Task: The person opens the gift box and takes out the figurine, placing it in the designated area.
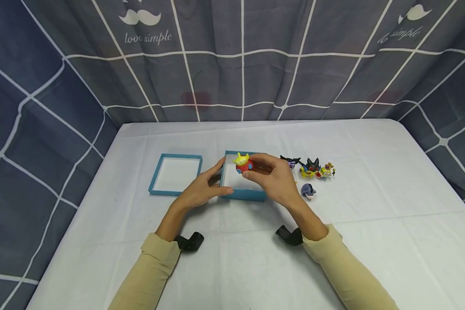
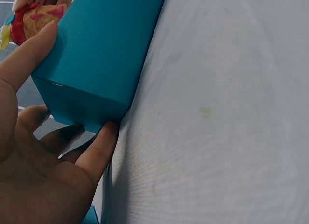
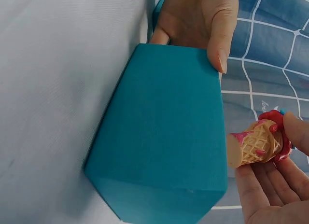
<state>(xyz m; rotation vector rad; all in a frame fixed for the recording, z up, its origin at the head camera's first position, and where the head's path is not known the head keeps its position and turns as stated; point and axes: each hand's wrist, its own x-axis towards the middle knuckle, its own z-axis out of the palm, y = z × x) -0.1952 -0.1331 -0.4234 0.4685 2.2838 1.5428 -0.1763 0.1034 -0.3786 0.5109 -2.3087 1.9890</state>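
Note:
A small toy figure (image 1: 242, 162) with a yellow eared head and a red body is pinched between the thumb and fingers of my right hand (image 1: 277, 178). It is held above the open teal box (image 1: 244, 195), and the right wrist view shows its waffle-cone base (image 3: 258, 144) with pink patches. My left hand (image 1: 199, 188) grips the box's left end, thumb at the front top edge and fingers against the side wall (image 2: 79, 103). Part of the box's white interior is hidden by my right hand.
Left of the box lies a shallow teal lid (image 1: 164, 192) with a white inside. On the right, several small figures (image 1: 313, 167) stand together, with a blue-grey one (image 1: 308, 190) nearer to me. A grid-patterned curtain (image 1: 217, 82) rises behind the white table (image 1: 232, 267).

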